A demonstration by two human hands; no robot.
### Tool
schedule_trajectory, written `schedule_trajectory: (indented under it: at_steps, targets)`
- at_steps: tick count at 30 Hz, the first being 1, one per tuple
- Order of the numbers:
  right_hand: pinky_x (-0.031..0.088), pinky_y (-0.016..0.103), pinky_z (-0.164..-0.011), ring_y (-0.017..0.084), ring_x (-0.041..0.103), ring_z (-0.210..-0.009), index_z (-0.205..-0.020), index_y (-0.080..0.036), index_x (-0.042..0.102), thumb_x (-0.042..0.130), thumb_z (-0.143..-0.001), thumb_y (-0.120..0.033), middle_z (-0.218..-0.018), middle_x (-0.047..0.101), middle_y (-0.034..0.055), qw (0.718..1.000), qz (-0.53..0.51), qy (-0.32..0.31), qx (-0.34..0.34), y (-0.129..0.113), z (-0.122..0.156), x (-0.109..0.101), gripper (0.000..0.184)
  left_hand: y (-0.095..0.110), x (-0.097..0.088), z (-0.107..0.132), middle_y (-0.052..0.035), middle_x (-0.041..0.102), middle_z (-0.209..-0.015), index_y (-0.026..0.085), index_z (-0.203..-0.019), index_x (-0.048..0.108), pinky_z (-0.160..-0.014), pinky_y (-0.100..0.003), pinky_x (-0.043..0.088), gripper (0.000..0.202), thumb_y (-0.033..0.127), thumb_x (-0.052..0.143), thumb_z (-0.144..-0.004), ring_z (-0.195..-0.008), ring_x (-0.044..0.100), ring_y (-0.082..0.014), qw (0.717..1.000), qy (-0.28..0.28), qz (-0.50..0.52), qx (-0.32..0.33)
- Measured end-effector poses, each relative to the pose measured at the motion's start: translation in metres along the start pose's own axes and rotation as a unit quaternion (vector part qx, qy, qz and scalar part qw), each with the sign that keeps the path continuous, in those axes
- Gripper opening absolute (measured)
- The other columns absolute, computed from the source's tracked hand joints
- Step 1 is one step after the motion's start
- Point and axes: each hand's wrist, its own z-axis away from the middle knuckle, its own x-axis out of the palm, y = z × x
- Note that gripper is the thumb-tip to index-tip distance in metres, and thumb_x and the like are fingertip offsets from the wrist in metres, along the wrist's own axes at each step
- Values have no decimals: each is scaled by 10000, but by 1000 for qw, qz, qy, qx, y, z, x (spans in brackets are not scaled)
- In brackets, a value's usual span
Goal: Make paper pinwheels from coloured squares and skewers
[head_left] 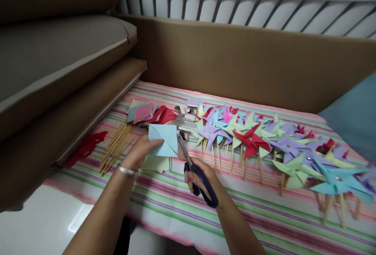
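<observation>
Head view: our left hand (139, 151) pinches the blue paper square (163, 133) above green sheets (155, 163); our right hand (202, 172) clasps scissors (196, 169) beside it, blades perhaps parted; sagging paper could skew a cut.

The camera sits on that person's head, looking forward and down at the cloth (176, 208). It's fairly near the left hand (140, 151) and right hand (210, 173), facing the brown panel (235, 63) beyond.

No readable text or labels
</observation>
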Motion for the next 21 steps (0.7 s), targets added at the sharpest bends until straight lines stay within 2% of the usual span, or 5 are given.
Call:
schedule_trajectory:
  at_steps: [3, 8, 14, 21]
  targets:
    - [371, 193, -377, 74, 470, -399, -1130, -162, 505, 621, -685, -528, -560, 507, -46, 998, -2, -47, 44, 1, 3, 3, 588, 5, -14, 3, -81, 713, -809, 114, -841, 697, -664, -298, 470, 331, 243, 764, -543, -663, 633, -193, 999, -30, -11, -11]
    - [361, 176, -326, 59, 433, -358, -1085, -160, 536, 651, -658, -506, -526, 477, -68, 995, 1, -58, 77, 1, 5, 11, 562, 9, -28, 4, -81, 711, -860, 129, -877, 698, -675, -284, 466, 348, 236, 766, -553, -695, 636, -186, 998, -60, -13, -15]
    - [351, 170, -295, 57, 423, -320, -1127, -156, 547, 662, -656, -469, -474, 458, -84, 992, 19, -61, 105, 5, 2, 19, 577, 12, -29, 7, -98, 709, -860, 111, -886, 695, -674, -293, 463, 388, 246, 778, -532, -701, 637, -199, 999, -32, 2, -15]
    - [352, 160, -266, 51, 410, -304, -1104, -148, 568, 668, -652, -424, -471, 468, -81, 993, 5, -46, 111, 10, 0, 24, 538, 12, -24, 9, -110, 701, -900, 107, -958, 679, -690, -302, 469, 421, 234, 756, -564, -720, 640, -203, 998, -55, 1, -8]
